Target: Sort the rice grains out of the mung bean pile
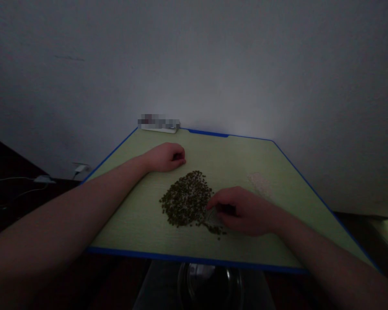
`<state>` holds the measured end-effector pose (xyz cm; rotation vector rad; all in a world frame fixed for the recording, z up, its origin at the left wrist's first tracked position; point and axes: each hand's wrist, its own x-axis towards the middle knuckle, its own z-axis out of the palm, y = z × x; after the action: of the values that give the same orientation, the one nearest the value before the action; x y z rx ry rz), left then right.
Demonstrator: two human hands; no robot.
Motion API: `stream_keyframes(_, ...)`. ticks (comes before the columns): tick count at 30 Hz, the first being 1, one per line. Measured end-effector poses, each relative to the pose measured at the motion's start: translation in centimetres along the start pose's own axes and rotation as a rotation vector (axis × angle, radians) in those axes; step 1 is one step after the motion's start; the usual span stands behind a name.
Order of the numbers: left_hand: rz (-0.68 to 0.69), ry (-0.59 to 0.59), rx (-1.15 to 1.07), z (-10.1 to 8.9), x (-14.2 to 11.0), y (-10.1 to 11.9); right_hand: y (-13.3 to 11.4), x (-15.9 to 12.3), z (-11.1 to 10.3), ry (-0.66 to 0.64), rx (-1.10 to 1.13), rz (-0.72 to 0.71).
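A flat heap of small dark green beans (184,198) mixed with pale grains lies in the middle of the light green tabletop. At its right edge is my right hand (245,212), fingers bent, with the fingertips touching the border of the heap. A gap shows between its index finger and thumb, with a pale patch there that I cannot make out. My left hand (167,157) rests on the table behind the heap, curled into a loose fist with nothing visible in it. Beyond the right hand is a thin patch of pale grains (260,183).
The table (132,232) has a blue rim and stands against a grey wall. A white-edged item (160,129), its top blurred, lies at the far left corner. Below the near edge is a shiny metal bowl (210,286). White cables and a plug (80,168) are at left.
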<state>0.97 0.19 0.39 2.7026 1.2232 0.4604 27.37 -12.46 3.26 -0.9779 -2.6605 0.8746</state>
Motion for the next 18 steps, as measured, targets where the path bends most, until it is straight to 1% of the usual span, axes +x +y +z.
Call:
stream_keyframes(3,-0.001,0.0,0.001,0.02,0.07,-0.02,0.06,-0.12,-0.07,-0.01,-0.012,-0.052)
stream_keyframes(7,0.001,-0.004,0.016,0.14,0.14,-0.11,0.29,-0.13,0.01,0.02,-0.01,-0.039)
stream_keyframes(10,0.004,0.002,0.019,0.22,0.15,-0.19,0.28,0.02,0.07,0.032,-0.001,-0.069)
stream_keyframes(14,0.004,-0.006,0.011,0.24,0.15,-0.26,0.16,0.04,0.04,-0.004,0.017,-0.13)
stream_keyframes(18,0.003,-0.007,0.004,0.17,0.15,-0.16,0.26,-0.05,0.0,-0.021,0.007,-0.127)
